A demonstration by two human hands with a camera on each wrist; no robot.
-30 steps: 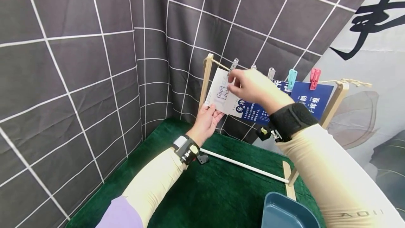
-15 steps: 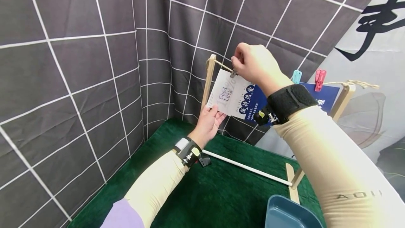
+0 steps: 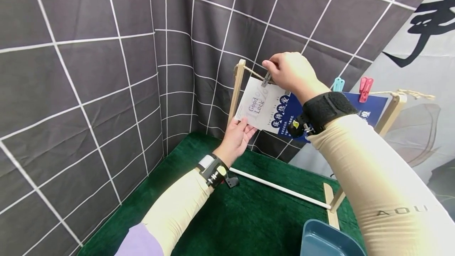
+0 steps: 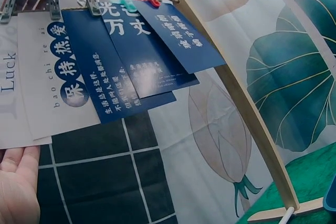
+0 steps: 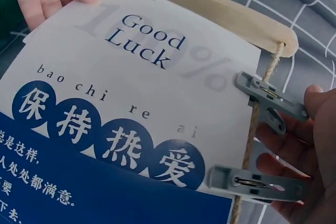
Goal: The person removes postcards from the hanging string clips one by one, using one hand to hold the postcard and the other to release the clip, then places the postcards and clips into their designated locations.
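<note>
Head view: your left hand (image 3: 237, 138) low, in pinch on white card (image 3: 254, 105); right hand (image 3: 296, 73) higher, fingers loosely apart at grey clip (image 3: 266, 79).

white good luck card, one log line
left hand: holding white Good Luck card; right hand: at grey plastic clothespin, contact unclear; card: clipped to tan rope

On my head view, dark grey cloth (image 3: 89, 74) with white grid lines drapes the left and back, rippling where the sides meet. To the right I see a white hanging (image 3: 423, 84) with black brushstrokes (image 3: 423, 31) and, through the left wrist view, a green leaf print (image 4: 291, 72) and pale bud print (image 4: 220, 129); below spreads a deep green plush cloth (image 3: 249, 220).
</note>
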